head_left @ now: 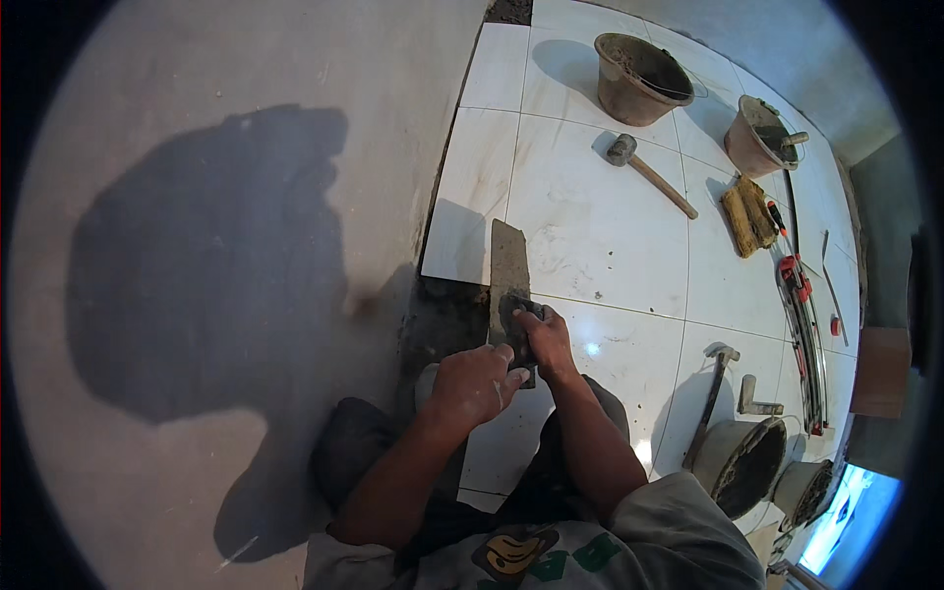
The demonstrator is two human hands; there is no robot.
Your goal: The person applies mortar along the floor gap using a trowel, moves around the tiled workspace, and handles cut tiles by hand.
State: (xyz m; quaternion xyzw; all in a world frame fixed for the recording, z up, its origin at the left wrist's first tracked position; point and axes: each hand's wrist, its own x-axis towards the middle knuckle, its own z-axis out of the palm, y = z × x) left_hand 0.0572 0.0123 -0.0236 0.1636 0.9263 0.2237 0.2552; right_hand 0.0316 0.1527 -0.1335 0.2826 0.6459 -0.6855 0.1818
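Observation:
A long, narrow, flat grey-brown strip [509,258], dark and mortar-smeared toward its near part, points away from me over the tile edge beside the wall. My right hand [548,342] is closed on its right side around a dark part; I cannot make out whether that is a handle or mortar. At the near end, my left hand [477,382] grips with bent fingers and thumb against it. Just left of the strip lies a dark, untiled gap [442,320] between the wall and the white tiles [600,246]. My hands partly hide the strip's near end.
A mallet [649,177] lies ahead on the tiles, with two mortar buckets [629,98] [752,147] beyond. Rightward are a yellowish-brown cloth-like bundle [749,216], a red-and-black railed tool [804,334], a hammer [710,403] and a bucket [728,462]. The grey wall [236,59] rises at left.

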